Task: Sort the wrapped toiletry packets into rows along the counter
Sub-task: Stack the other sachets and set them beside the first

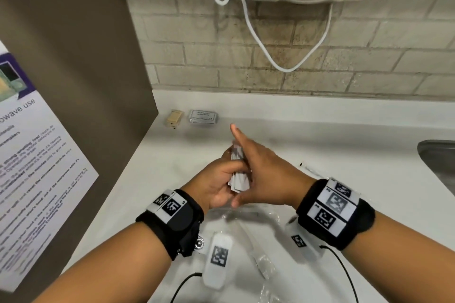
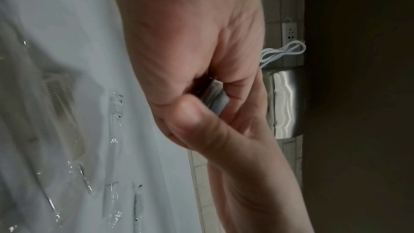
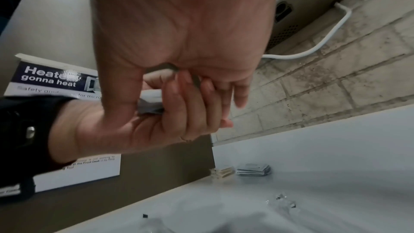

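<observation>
Packets (image 1: pixel 237 174): on edge, long axis away from body | left grip (image 1: pixel 216 179) clasps them | right grip (image 1: pixel 261 174) pinching them

Left hand (image 2: pixel 224 148) and right hand (image 2: pixel 190 50) gripping a thin stack of packets (image 2: pixel 216 97) together. Left of the hands: white counter (image 2: pixel 89 24) with clear wrappers (image 2: pixel 115 112). Right of them: steel dispenser (image 2: pixel 284 104), white cord (image 2: pixel 284 51).
</observation>
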A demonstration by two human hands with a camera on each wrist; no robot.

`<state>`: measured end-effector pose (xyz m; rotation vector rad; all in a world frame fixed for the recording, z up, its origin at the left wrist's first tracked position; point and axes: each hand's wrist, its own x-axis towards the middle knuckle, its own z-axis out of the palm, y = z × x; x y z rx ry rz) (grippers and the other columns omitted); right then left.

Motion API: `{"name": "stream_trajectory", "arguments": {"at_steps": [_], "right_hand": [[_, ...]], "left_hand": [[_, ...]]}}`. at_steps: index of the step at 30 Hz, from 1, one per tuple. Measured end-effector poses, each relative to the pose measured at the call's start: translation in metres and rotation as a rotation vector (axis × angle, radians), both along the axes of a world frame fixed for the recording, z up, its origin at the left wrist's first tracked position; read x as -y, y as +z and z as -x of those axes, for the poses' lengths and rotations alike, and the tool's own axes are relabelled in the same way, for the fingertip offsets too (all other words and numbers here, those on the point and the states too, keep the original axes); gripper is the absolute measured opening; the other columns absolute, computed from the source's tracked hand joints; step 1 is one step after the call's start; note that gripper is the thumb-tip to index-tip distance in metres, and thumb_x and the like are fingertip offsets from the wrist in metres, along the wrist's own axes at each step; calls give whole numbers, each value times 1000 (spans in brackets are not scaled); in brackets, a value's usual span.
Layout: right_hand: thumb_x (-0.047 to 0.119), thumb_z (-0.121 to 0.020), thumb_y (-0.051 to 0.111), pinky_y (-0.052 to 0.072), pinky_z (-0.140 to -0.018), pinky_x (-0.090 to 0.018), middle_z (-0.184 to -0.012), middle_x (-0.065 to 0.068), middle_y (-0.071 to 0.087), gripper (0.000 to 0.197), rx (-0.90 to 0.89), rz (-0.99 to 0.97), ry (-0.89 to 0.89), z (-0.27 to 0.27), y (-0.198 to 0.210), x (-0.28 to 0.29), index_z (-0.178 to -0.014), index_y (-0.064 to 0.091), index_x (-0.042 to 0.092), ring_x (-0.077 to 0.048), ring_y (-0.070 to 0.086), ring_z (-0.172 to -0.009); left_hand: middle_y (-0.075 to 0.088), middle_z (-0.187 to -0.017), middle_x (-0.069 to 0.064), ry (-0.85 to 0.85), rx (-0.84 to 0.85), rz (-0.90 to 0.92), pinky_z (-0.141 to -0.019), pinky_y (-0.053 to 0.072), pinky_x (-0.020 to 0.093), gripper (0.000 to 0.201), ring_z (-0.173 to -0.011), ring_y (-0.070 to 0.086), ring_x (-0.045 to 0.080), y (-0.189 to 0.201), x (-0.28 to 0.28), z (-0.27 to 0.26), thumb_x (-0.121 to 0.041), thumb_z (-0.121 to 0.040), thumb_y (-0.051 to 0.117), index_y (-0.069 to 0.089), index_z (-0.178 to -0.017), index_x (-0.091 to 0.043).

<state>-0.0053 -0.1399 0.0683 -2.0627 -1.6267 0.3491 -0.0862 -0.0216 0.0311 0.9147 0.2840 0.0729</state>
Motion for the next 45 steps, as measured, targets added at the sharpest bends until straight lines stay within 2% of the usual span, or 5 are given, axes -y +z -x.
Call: {"name": "stream_trajectory", "arguments": {"at_steps": [19, 28, 32, 37, 45], "right_hand": [[-4, -86, 64, 52, -89, -40, -97, -8, 70, 37, -636, -38, -174, -31, -1, -3, -94, 74, 31, -19, 63, -83], [-14, -84, 58, 58, -58, -24, -92, -15, 66, 29, -927, 7, -513, -93, -26, -41, -112, 64, -8, -24, 64, -70], [-13, -85, 57, 59, -63, -27, -89, -14, 63, 31, -941, 54, -611, -124, -44, -75, -114, 63, -6, -25, 63, -70], [-4, -85, 60, 58, -82, -37, -84, -4, 62, 29, -893, 139, -668, -158, -73, -107, -112, 65, 5, -21, 63, -78], [13, -86, 58, 44, -39, -11, -55, 2, 64, 17, -577, 284, -719, -172, -82, -129, -72, 53, 21, -5, 60, -47]], "left_hand": [[66, -84, 15, -386, -258, -161, -45, 41, 21, 32, -48, 51, 12, 19, -22, 2, 8, -71, 47, 53, -98, -9], [68, -93, 13, -6, -441, -489, -59, 58, 26, 11, -75, 68, 22, 7, -69, -52, -2, -89, 62, 57, -97, -8], [64, -89, 11, 104, -464, -575, -49, 56, 20, 12, -72, 63, 18, -10, -89, -86, 1, -89, 61, 56, -86, -9], [64, -94, 11, 123, -540, -842, -87, 56, 45, 8, -85, 63, 24, -38, -112, -123, -5, -85, 67, 67, -90, -12], [68, -117, 5, -46, -511, -1478, -84, 47, 23, 41, -104, 64, 21, -54, -128, -146, -39, -80, 67, 68, -115, -19]]}}
